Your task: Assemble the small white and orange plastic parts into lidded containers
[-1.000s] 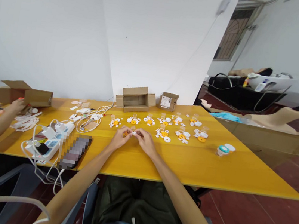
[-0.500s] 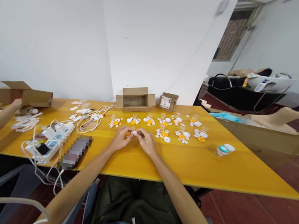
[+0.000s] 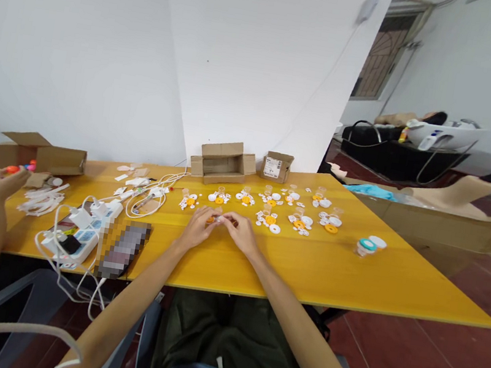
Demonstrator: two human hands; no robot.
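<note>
My left hand and my right hand meet over the middle of the table, fingertips pinched together. Between them is a small white part, mostly covered by the fingers. An orange piece shows at my left fingertips; whether it is held or lies on the table I cannot tell. Just beyond my hands stands a clear plastic cup among small white pieces. To the right lie an orange disc and a white ring, amid several similar clusters of cups, discs and small white parts.
Two cardboard boxes, one open and one smaller, stand against the wall. A power strip, a phone and white cables lie left. A teal-lidded jar sits right. A co-worker's hand holds something orange-red at far left.
My hands stay in place, with slight finger movement around the small white part. The co-worker's hand has drawn back from the cardboard box with an orange-red object.
</note>
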